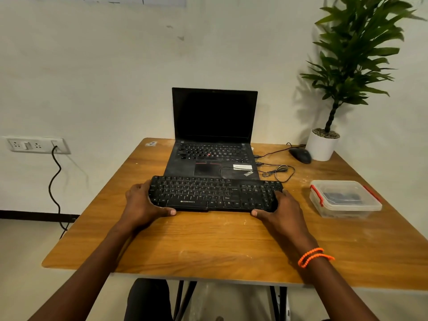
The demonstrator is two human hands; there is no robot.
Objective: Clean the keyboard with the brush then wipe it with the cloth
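A black keyboard lies across the middle of the wooden table, in front of an open laptop. My left hand grips its left end, thumb along the front edge and fingers curled behind. My right hand grips the right end the same way. An orange bead bracelet sits on my right wrist. No brush or cloth shows in the open. A clear lidded box at the right holds something dark that I cannot make out.
The black laptop stands open behind the keyboard, against the wall. A black mouse and its coiled cable lie to its right. A potted plant fills the back right corner. A wall socket with a cable is at left.
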